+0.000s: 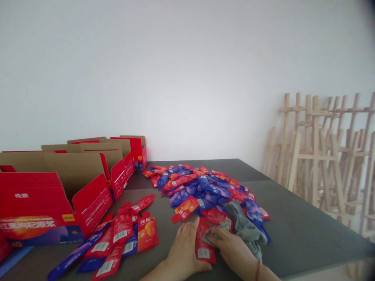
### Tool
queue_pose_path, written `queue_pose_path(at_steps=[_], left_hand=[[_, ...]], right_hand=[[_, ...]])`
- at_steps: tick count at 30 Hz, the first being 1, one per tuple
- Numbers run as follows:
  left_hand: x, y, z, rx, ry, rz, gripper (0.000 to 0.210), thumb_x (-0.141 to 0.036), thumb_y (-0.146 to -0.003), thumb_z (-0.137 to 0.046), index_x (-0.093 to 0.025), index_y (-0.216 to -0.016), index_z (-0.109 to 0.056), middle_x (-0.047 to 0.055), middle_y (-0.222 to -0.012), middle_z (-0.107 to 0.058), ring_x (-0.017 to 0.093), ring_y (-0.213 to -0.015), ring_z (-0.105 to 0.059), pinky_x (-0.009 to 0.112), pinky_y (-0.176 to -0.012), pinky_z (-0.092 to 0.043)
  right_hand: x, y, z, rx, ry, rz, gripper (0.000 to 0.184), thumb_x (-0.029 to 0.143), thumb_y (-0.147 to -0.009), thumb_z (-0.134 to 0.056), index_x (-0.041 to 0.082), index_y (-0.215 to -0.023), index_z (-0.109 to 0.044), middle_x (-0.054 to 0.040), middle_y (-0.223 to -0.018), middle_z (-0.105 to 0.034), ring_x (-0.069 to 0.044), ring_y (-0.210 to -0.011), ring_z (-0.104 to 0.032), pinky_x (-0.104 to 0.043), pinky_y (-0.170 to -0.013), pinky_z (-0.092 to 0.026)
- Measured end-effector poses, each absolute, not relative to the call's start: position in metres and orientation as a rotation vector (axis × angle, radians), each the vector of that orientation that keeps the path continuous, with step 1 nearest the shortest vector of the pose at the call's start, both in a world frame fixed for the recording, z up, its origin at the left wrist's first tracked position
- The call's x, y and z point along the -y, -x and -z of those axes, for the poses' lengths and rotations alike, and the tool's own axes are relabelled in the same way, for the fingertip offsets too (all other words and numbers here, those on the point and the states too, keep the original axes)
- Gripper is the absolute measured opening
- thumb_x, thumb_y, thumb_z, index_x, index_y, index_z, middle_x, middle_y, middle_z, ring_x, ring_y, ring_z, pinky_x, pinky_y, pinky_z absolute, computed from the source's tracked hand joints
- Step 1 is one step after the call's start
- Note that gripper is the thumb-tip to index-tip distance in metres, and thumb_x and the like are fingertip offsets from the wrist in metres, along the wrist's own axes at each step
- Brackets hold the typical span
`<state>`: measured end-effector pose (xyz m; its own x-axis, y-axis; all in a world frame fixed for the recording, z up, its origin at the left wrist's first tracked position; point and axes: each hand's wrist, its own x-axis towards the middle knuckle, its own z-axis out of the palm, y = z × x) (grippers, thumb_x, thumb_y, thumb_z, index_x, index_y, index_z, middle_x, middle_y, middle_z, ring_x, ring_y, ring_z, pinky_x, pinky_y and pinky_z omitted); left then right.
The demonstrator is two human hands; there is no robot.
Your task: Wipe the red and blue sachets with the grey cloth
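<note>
A red sachet [203,252] with a white barcode lies in front of me, back side up. My left hand [182,249] grips its left edge, with the thumb at the lower end and the fingers along the upper part. My right hand [234,251] has its fingers closed on a grey cloth [245,226] and presses a bunched part of it against the sachet. The rest of the cloth trails to the right, over several sachets. Just beyond both hands spreads a large heap of red and blue sachets [202,189].
To the left lies a smaller group of red and blue sachets [120,230]. Open red cardboard boxes [32,199] stand in a row along the table's left side. The dark table [304,230] ends at a right edge, with wooden easels [316,156] beyond it. A white wall rises behind.
</note>
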<state>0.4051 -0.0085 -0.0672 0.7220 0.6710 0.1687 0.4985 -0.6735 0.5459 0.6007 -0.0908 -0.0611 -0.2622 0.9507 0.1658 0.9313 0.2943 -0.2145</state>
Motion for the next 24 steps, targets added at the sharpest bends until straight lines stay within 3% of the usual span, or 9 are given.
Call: queue_pose_path(at_steps=[3,10,16,19,24], left_hand=[[0.009,-0.405,0.068,-0.903,-2.464,-0.510,0.124,-0.043,-0.043,-0.094,-0.020,-0.150,-0.036,0.017,-0.145,-0.047,0.044,-0.133,-0.040,0.063,-0.113,-0.025],[0.011,-0.402,0.061,-0.893,-2.557,-0.435,0.113,-0.050,-0.051,-0.092,-0.021,-0.148,-0.042,0.016,-0.145,-0.049,0.042,-0.133,-0.043,0.060,-0.113,-0.028],[0.018,-0.397,0.036,-0.905,-2.743,-0.215,0.080,-0.055,-0.072,-0.079,-0.020,-0.140,-0.054,0.018,-0.144,-0.051,0.040,-0.132,-0.046,0.058,-0.112,-0.032],[0.021,-0.390,0.028,-0.847,-2.823,-0.118,0.062,-0.041,-0.085,-0.067,-0.013,-0.138,-0.055,0.019,-0.144,-0.051,0.037,-0.133,-0.047,0.053,-0.112,-0.034],[0.024,-0.383,0.028,-0.865,-3.017,0.149,0.054,-0.010,-0.085,-0.050,-0.002,-0.139,-0.052,0.024,-0.141,-0.052,0.036,-0.127,-0.054,0.050,-0.106,-0.044]], right_hand=[[0.075,-0.601,0.060,2.213,1.857,-0.058,0.059,0.001,-0.082,-0.040,0.023,-0.132,-0.061,-0.0081,-0.133,-0.061,-0.025,-0.120,-0.056,-0.036,-0.099,-0.047],[0.096,-0.591,0.067,2.423,1.468,-0.059,0.037,0.015,-0.092,-0.050,0.031,-0.122,-0.066,-0.0040,-0.124,-0.065,-0.023,-0.105,-0.062,-0.034,-0.091,-0.049],[0.085,-0.589,0.068,2.061,1.805,-0.069,0.057,-0.001,-0.079,-0.040,0.025,-0.123,-0.067,-0.0056,-0.128,-0.063,-0.021,-0.114,-0.059,-0.030,-0.098,-0.047],[0.079,-0.587,0.068,2.006,1.855,-0.085,0.061,-0.001,-0.076,-0.040,0.024,-0.125,-0.066,-0.0055,-0.129,-0.062,-0.021,-0.116,-0.058,-0.031,-0.101,-0.046],[0.081,-0.585,0.069,2.011,1.828,-0.071,0.061,-0.001,-0.074,-0.042,0.023,-0.124,-0.067,-0.0074,-0.130,-0.062,-0.026,-0.115,-0.059,-0.034,-0.100,-0.048]])
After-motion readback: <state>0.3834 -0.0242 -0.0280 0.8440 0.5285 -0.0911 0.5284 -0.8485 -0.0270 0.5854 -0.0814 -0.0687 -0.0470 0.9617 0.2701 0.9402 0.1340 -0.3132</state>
